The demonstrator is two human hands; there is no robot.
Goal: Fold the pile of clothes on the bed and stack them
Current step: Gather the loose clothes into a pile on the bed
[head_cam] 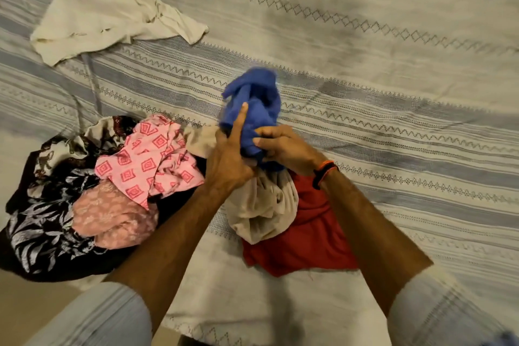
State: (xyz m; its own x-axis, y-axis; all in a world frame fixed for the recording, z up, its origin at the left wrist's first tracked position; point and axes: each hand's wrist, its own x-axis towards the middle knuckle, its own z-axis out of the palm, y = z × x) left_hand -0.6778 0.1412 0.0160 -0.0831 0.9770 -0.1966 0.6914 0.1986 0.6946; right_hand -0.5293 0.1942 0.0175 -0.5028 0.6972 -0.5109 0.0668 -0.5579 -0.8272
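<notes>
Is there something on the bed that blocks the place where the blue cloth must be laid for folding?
Nothing visible blocks it: the bedspread beyond the blue cloth is bare; the white garment lies off to the left.

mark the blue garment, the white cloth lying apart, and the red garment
blue garment (259,98): head view, upper bunched part above both hands.
white cloth (104,19): head view, middle of its flat spread.
red garment (314,236): head view, exposed part between the forearms.

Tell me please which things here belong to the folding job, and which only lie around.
For the job: blue cloth held by left hand and right hand; beige garment; red garment; pink patterned cloth; dark floral garment; white cloth.
Just there: bedsheet; wristband.
</notes>
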